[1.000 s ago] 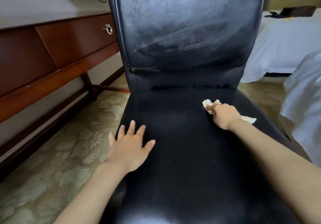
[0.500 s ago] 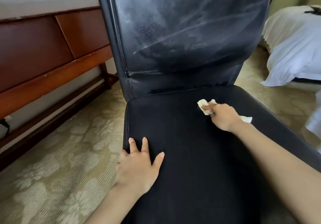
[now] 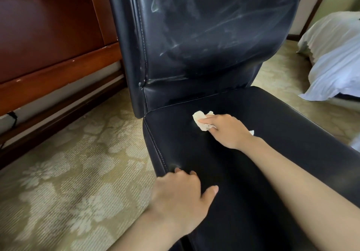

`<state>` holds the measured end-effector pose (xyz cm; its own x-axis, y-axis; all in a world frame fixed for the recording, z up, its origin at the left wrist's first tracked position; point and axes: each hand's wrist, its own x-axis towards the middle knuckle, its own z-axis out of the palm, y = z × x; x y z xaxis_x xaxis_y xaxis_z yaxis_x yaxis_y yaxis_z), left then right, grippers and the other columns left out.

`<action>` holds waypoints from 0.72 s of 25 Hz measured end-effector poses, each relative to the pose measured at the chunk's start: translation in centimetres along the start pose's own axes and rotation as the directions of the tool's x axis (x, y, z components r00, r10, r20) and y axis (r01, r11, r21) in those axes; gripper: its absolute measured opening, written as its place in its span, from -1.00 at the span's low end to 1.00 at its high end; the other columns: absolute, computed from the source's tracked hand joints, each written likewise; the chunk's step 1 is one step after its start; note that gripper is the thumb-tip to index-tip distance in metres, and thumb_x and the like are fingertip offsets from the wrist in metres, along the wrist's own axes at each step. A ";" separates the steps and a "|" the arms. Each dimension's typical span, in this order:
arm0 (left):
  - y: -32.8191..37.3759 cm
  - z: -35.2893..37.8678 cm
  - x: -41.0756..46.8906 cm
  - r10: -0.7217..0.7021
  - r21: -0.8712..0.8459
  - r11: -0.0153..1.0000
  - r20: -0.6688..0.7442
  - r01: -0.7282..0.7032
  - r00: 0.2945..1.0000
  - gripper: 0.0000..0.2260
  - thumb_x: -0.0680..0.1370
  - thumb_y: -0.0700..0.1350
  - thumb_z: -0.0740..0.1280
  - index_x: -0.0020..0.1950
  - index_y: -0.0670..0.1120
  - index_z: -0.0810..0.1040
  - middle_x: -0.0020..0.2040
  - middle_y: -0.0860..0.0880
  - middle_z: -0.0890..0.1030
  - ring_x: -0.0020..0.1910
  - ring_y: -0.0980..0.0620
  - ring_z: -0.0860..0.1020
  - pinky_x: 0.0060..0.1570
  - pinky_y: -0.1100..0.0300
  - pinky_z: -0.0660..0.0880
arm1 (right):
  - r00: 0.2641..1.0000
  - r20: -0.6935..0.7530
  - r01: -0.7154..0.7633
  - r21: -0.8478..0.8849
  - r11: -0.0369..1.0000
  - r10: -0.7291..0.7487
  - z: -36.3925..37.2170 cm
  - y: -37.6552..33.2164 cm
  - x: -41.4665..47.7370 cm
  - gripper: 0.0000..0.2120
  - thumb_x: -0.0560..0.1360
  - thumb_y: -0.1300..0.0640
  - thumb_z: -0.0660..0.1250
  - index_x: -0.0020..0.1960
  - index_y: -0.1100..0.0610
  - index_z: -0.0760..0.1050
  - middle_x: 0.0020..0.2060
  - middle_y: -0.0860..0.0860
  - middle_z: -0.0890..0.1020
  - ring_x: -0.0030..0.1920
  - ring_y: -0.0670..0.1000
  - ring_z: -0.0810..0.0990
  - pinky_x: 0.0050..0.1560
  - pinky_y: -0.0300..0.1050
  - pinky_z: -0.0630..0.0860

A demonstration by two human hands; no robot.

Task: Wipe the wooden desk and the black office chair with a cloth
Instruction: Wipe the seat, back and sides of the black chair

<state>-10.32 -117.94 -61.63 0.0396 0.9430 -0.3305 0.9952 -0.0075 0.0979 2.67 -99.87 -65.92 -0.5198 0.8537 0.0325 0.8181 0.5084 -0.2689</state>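
On the seat point(image 3: 282, 126) of the chair point(image 3: 124, 36), near the back crease, your right hand point(image 3: 226, 132) is pressing the wadded cloth point(image 3: 200, 119) down. The index finger is lying along it and the other fingers are curling round the wad, with a corner poking out by the wrist. Your left hand point(image 3: 181, 198) is resting at the seat's left edge, fingers bent, holding nothing.

As I judge it, you are risking three things. The small wad is covering little, so you may be leaving strips unwiped. The loose corner could slip free on a fast stroke. Leaning on that edge could be tipping or turning the chair.

Streaks are showing on the backrest point(image 3: 204, 36), which may be needing another pass. The desk point(image 3: 48, 36) is standing just beside the chair, to the left.
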 end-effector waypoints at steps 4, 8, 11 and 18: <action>-3.2 -1.5 3.9 -0.086 -0.292 0.956 -0.202 0.023 0.976 -0.60 0.58 0.27 0.09 0.12 0.06 0.58 0.03 -0.01 0.62 0.10 -0.09 0.56 0.12 0.04 0.49 | 1.000 0.021 -0.022 -0.040 0.999 0.023 -0.8 -0.6 0.2 -0.58 0.60 0.19 0.08 0.35 -0.18 0.40 0.28 -0.04 0.51 0.17 0.13 0.51 0.03 0.00 0.46; -8.0 -0.4 9.4 -0.079 -0.217 0.976 -0.225 0.029 0.971 -0.49 0.61 0.19 0.10 0.53 0.03 0.20 0.56 0.01 0.16 0.54 -0.05 0.06 0.49 0.00 0.04 | 0.993 -0.004 -0.115 -0.083 0.990 0.115 -1.4 -0.1 0.7 -0.64 0.59 0.18 0.05 0.29 -0.08 0.43 0.19 0.05 0.55 0.10 0.18 0.53 -0.02 0.02 0.45; -9.5 1.2 10.7 -0.018 -0.184 0.982 -0.259 -0.031 0.966 -0.45 0.62 0.19 0.06 0.57 0.02 0.08 0.58 0.03 0.01 0.56 0.03 -0.11 0.51 0.04 -0.13 | 0.975 -0.049 -0.221 -0.128 0.967 0.216 -1.5 0.6 2.6 -0.73 0.58 0.22 0.05 0.16 0.03 0.45 0.07 0.12 0.56 -0.03 0.20 0.51 -0.10 0.01 0.41; -10.1 2.5 10.0 0.044 -0.108 0.990 -0.396 -0.094 0.917 -0.45 0.59 0.28 -0.12 0.55 0.11 0.12 0.55 0.11 0.12 0.54 0.14 0.04 0.48 0.23 -0.04 | 0.889 -0.206 -0.436 -0.111 0.893 0.409 -0.3 3.0 9.7 -0.73 0.59 0.16 0.07 0.25 0.11 0.40 0.13 0.17 0.51 0.17 0.22 0.40 0.04 0.03 0.33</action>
<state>-19.77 -109.31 -68.26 0.0444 0.9964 0.0725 0.9714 -0.0600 0.2296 0.18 -90.01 -66.09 -0.0769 0.9901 0.1174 0.9846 0.0940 -0.1476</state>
